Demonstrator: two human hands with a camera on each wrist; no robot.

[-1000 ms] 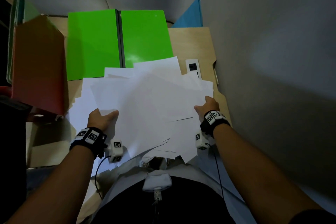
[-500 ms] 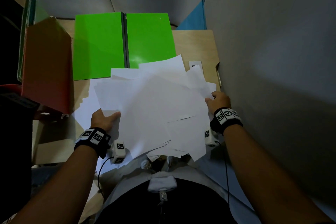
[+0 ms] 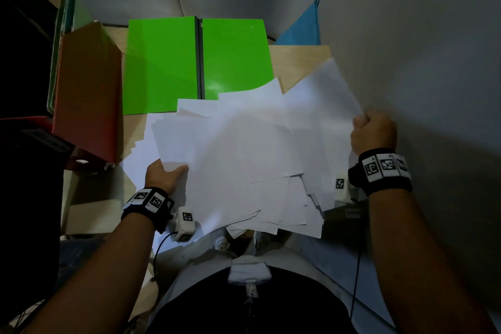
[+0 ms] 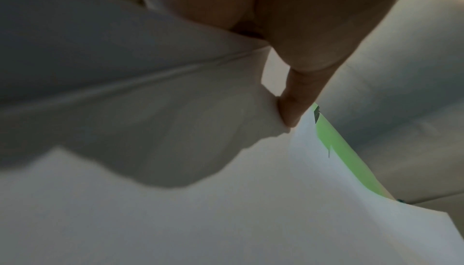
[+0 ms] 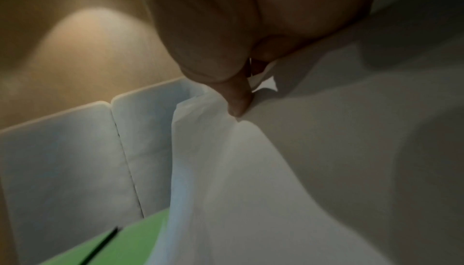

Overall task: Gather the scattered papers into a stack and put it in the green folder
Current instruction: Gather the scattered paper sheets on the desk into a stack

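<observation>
A loose, fanned bundle of white papers point(image 3: 244, 154) is held up over the near part of the wooden desk. My left hand point(image 3: 164, 175) grips its lower left edge, thumb on top; the left wrist view shows a finger point(image 4: 293, 108) curled under the sheets point(image 4: 150, 110). My right hand point(image 3: 372, 131) pinches the bundle's right corner, raised near the grey wall; its fingers point(image 5: 236, 100) fold round the papers point(image 5: 251, 170). The green folder point(image 3: 195, 62) lies open and flat behind the papers, its far part uncovered. A sliver of the folder point(image 4: 336, 146) shows past my left hand.
An orange-red binder point(image 3: 86, 89) stands upright at the left with green and dark files behind it. A grey partition point(image 3: 420, 62) closes the right side, a blue sheet point(image 3: 301, 30) sits in the far corner. Bare desk point(image 3: 295, 62) shows right of the folder.
My right hand has risen and swung out to the right, lifting the bundle's right corner off the desk. The left hand keeps its grip at the lower left edge.
</observation>
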